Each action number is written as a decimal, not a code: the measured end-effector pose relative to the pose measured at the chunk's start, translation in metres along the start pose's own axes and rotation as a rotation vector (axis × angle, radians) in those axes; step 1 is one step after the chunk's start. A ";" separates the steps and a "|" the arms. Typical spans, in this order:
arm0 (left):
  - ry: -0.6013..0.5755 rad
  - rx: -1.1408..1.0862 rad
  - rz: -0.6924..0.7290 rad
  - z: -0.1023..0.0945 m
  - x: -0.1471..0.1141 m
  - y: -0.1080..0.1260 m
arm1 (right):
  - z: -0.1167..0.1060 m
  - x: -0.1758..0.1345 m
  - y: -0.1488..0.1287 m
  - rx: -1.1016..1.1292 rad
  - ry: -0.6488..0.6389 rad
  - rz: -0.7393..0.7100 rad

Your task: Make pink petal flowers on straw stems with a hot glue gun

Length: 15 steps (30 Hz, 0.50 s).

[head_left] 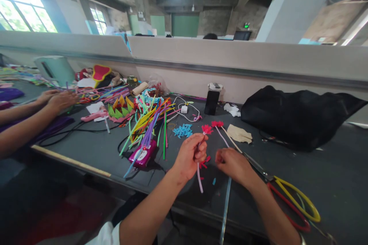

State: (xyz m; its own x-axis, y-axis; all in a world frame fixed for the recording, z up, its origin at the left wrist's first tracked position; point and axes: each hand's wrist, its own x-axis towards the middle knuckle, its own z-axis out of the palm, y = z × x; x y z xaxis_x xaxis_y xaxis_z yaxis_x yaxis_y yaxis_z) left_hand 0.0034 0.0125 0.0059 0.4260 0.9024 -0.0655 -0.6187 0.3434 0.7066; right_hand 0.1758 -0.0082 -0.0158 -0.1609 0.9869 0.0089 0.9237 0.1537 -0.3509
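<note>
My left hand point(189, 156) is closed round a pipe-cleaner flower point(206, 129) with a red head, its pale lilac stem hanging below the fist. Just to the right, my right hand point(234, 164) is curled shut over the table; what its fingers hold, if anything, is hidden. Two finished-looking stems with red heads point(217, 124) lie beyond it. A long translucent rod point(226, 208) runs out from under this hand past the table edge. Red petal pieces point(204, 162) lie between my hands, partly covered by the left one.
Scissors point(293, 197) with red and yellow handles lie by my right forearm. Ahead are blue pieces point(183, 131), a phone point(212, 102) and a black bag point(299, 116). Pipe cleaners point(149, 122) rest over a purple box point(143, 155). At left, another person's hands point(61, 98) work.
</note>
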 end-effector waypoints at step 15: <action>-0.005 0.097 -0.069 0.003 0.001 -0.007 | -0.023 0.007 -0.007 0.845 0.213 -0.050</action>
State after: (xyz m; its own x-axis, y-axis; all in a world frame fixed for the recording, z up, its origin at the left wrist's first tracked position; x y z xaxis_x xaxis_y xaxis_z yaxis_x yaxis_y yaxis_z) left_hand 0.0103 0.0105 0.0033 0.4691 0.8759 -0.1127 -0.5213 0.3776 0.7652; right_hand 0.1763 -0.0013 0.0083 -0.0482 0.9810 0.1877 0.3365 0.1929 -0.9217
